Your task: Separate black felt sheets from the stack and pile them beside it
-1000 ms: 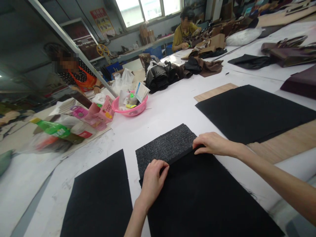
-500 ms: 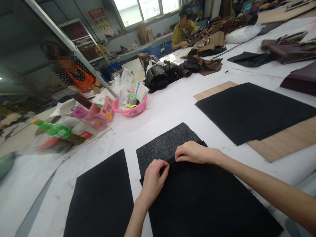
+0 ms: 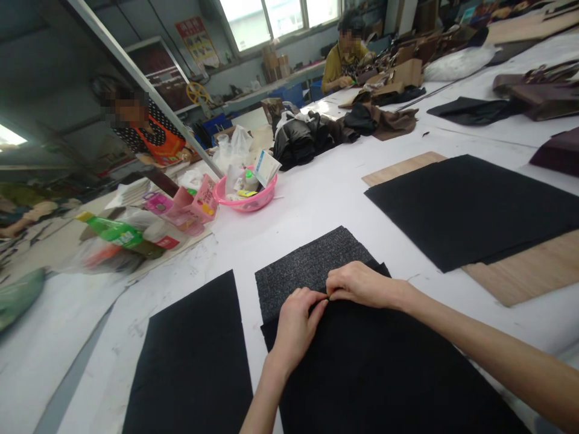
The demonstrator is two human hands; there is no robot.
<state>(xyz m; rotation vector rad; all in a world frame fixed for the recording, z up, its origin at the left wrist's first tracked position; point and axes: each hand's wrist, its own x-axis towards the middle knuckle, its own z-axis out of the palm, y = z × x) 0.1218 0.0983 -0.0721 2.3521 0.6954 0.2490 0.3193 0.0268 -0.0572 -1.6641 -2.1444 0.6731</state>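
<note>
- Black rectangular fabric sheet (image 3: 384, 367): probably light and limp, best held by its far edge.
- My left hand (image 3: 295, 328) and right hand (image 3: 364, 285) pinch that edge, nearly meeting.
- It lies on the white tabletop (image 3: 312, 208), a speckled dark-grey textile rectangle (image 3: 307, 265) showing beyond.

You have no word or number in sight that can be read for certain. Far beyond your left hand (image 3: 296, 322) and off to its left, a poster (image 3: 199, 43) carries marks on its red heading, too small to make out. Less far out on that same side, the green bottle (image 3: 116, 234) bears pale lettering you can't decipher, and the red label (image 3: 169, 242) just beside it is equally unclear. Ahead and left of that hand, the pink box (image 3: 203, 203) has dark characters, likewise too blurred for you to read.
</note>
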